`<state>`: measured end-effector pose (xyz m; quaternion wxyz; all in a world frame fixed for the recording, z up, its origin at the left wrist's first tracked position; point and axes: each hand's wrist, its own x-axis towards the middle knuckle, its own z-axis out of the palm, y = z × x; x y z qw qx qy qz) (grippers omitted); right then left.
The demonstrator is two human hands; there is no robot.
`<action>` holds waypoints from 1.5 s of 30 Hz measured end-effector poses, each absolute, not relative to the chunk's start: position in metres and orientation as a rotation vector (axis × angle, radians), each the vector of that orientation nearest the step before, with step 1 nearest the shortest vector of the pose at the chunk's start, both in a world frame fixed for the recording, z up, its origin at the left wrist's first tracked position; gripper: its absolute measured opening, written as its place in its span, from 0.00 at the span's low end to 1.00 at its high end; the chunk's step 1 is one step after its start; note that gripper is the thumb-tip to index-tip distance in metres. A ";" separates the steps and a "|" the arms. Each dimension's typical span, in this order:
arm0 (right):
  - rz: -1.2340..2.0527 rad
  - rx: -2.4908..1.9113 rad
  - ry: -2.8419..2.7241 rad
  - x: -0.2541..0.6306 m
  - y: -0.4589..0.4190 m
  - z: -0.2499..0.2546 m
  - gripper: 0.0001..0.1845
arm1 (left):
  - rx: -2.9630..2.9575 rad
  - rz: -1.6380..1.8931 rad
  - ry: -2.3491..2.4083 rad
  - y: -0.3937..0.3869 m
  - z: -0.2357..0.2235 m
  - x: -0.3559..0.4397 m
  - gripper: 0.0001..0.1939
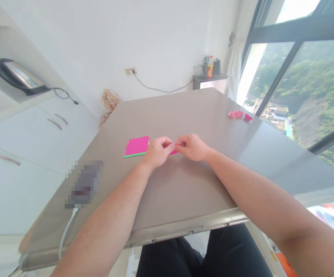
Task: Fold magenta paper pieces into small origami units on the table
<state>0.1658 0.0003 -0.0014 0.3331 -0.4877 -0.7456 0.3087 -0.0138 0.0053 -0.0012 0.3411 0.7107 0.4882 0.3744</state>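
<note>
A small piece of pink paper is pinched between my two hands over the middle of the table, mostly covered by the fingers. My left hand grips its left side with thumb and forefinger. From the right, my right hand pinches it too, the fingertips of both hands nearly meeting. Just left of my left hand lies a stack of square paper, with a pink sheet on top and a green edge showing below. Folded pink paper pieces rest at the table's far right, beside a darker pink one.
The grey-brown table fills the middle. A blurred-out device with a white cable lies on its left side. Behind the far edge, a low cabinet carries bottles and a kettle. Windows stand along the right.
</note>
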 end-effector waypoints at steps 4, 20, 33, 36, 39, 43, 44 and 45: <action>0.858 -1.219 -1.888 0.163 -0.003 -0.001 0.09 | 1.763 1.157 1.199 0.009 -0.004 -0.014 0.07; 0.887 -1.257 -1.740 0.165 0.000 0.000 0.08 | 1.698 1.155 1.184 0.008 -0.002 -0.016 0.06; 0.880 -1.301 -1.718 0.166 0.000 0.003 0.09 | 1.645 1.171 1.225 0.007 -0.002 -0.012 0.07; 0.895 -1.282 -1.710 0.166 -0.001 0.003 0.10 | 1.591 1.193 1.192 0.007 -0.001 -0.012 0.07; 0.884 -1.265 -1.742 0.165 -0.002 0.004 0.11 | 1.536 1.204 1.161 0.007 -0.001 -0.012 0.06; 0.885 -1.295 -1.763 0.165 -0.002 0.007 0.09 | 1.581 1.156 1.189 0.008 -0.001 -0.012 0.05; 0.887 -1.295 -1.760 0.165 -0.001 0.007 0.09 | 1.590 1.168 1.196 0.009 -0.002 -0.012 0.05; 0.893 -1.288 -1.759 0.165 -0.001 0.007 0.09 | 1.584 1.191 1.193 0.010 -0.003 -0.012 0.05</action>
